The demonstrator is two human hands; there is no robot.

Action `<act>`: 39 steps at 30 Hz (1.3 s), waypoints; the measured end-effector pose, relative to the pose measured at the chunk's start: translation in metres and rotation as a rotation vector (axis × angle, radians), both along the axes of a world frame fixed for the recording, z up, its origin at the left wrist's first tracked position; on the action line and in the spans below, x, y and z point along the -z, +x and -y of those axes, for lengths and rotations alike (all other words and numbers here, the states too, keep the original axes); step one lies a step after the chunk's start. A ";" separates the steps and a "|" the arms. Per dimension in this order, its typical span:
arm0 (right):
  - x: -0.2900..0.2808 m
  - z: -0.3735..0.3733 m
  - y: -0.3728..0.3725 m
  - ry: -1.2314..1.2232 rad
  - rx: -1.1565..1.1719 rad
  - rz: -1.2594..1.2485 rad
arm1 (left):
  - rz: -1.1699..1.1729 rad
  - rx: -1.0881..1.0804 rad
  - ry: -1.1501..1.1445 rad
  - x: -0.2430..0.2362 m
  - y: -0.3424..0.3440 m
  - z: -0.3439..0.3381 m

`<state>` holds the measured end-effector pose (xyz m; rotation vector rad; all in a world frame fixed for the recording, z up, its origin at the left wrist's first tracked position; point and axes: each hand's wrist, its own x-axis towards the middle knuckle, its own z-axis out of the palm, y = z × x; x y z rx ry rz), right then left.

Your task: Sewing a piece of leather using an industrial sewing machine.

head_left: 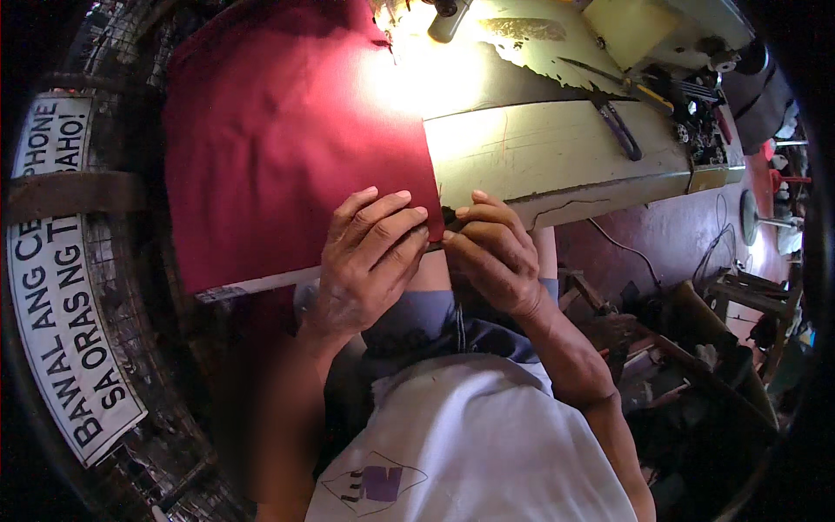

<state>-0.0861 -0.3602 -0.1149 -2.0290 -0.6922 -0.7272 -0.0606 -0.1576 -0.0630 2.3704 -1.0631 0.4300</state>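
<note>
A wide piece of dark red cloth (278,157) covers the left half of a worn, pale work table (548,161) and reaches its near edge. My left hand (370,252) grips the cloth near its close right corner, fingers curved over the top and the thumb out of sight. Just to the right, my right hand (496,248) pinches that same corner between thumb and fingertips. Both hands almost meet at the table's near edge, above my lap. Whatever lies under the fingertips is hidden.
Dark-handled scissors (619,130) and a tool with a yellow handle (651,96) lie at the table's right. Beside them a tray (703,130) holds small metal parts. Strong light falls at the back near a black fitting (448,19). A printed sign (74,287) hangs at left.
</note>
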 end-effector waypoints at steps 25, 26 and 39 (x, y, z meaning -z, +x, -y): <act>-0.024 0.011 0.011 -0.263 -0.077 0.054 | 0.097 0.026 0.066 0.006 -0.005 -0.004; -0.029 0.011 0.012 -0.246 -0.075 0.097 | 0.101 0.035 0.082 0.005 -0.005 -0.004; -0.043 0.007 0.022 -0.317 -0.218 0.060 | -0.181 0.099 0.075 -0.027 0.037 -0.011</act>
